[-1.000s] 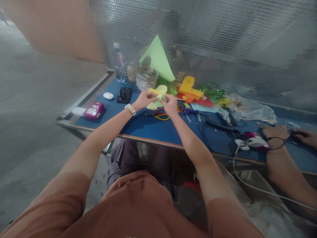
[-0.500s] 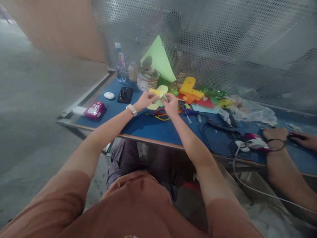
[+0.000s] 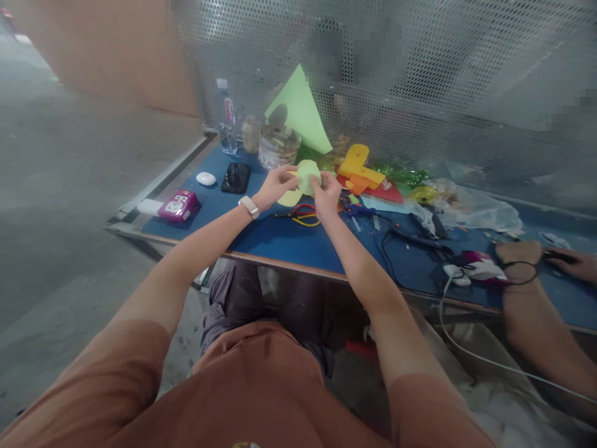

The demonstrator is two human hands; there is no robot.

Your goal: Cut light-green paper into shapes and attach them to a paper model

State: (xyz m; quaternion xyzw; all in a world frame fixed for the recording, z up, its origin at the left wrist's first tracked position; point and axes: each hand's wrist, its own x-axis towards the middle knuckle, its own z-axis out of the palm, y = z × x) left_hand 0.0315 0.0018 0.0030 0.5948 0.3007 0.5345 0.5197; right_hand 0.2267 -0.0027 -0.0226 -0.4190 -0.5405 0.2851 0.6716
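Observation:
A pale green rounded paper piece (image 3: 308,175) is held up between my hands above the blue table. My left hand (image 3: 277,185) pinches its left edge, with a white band on the wrist. My right hand (image 3: 328,191) grips its right edge, fingers closed on it. Behind and below lies a pale yellow paper piece (image 3: 289,198), partly covered by the green one; I cannot tell whether they are joined. Just under my hands rest pliers with red and yellow handles (image 3: 305,219). Right of my right hand lies a blue glue gun (image 3: 361,211) with a black cord.
A water bottle (image 3: 227,121), a round clear tub (image 3: 278,148), a black phone (image 3: 236,178), a white oval case (image 3: 206,179) and a purple box (image 3: 179,206) stand left. A green sheet (image 3: 301,112) leans behind; orange cutouts (image 3: 359,167) lie right. Another person's arm (image 3: 529,298) reaches in.
The green paper in my hands has turned from edge-on and folded to showing its broad face. My hands have moved slightly apart around it.

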